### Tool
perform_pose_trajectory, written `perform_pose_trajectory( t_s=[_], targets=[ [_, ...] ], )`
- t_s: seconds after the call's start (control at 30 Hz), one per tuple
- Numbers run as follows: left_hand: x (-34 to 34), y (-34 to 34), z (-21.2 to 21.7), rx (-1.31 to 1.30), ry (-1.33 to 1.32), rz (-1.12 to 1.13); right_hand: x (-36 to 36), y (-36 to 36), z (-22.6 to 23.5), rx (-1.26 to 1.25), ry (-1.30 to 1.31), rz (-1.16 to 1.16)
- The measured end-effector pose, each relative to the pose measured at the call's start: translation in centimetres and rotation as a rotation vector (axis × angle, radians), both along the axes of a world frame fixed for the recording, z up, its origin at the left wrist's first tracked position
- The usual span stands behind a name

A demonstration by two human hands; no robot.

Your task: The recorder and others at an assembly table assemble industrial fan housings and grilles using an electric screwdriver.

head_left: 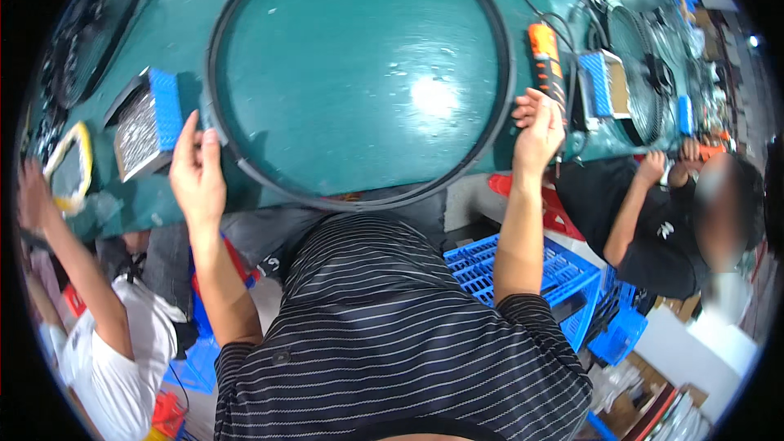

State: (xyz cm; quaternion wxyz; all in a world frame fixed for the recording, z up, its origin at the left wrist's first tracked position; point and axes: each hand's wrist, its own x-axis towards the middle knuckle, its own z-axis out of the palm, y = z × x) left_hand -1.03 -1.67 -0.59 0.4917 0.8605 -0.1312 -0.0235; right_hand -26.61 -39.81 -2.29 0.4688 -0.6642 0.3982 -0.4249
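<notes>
A large thin black hoop lies on the green table in front of me, its near edge close to my body. Beside its left edge is my left hand, with fingers stretched up and thumb apart. My right hand is at the hoop's right edge, its fingers loosely bent and nothing visible in them. Whether either hand touches the hoop, I cannot tell. An orange and black power screwdriver lies just behind and right of my right hand, which partly covers it.
Left of my left hand stands a blue and grey box of small metal parts, near a yellow tape roll. Another blue box and wire fan guards are at right. Co-workers sit both sides; a blue plastic crate stands below.
</notes>
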Motion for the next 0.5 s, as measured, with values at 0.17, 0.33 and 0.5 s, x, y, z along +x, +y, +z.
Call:
perform_pose_trajectory(
  t_s=[0.17,0.33,0.5],
  targets=[
    [0.3,-0.5,0.2,0.217,-0.078,-0.040,-0.3,0.2,0.8,0.079,-0.057,0.024],
    [0.9,-1.0,0.9,0.264,-0.069,-0.075,0.4,0.4,1.0,0.056,0.013,-0.003],
    [1.9,-1.2,0.3,0.132,0.051,-0.164,0.8,1.1,1.8,-0.071,0.220,0.048]
  ],
)
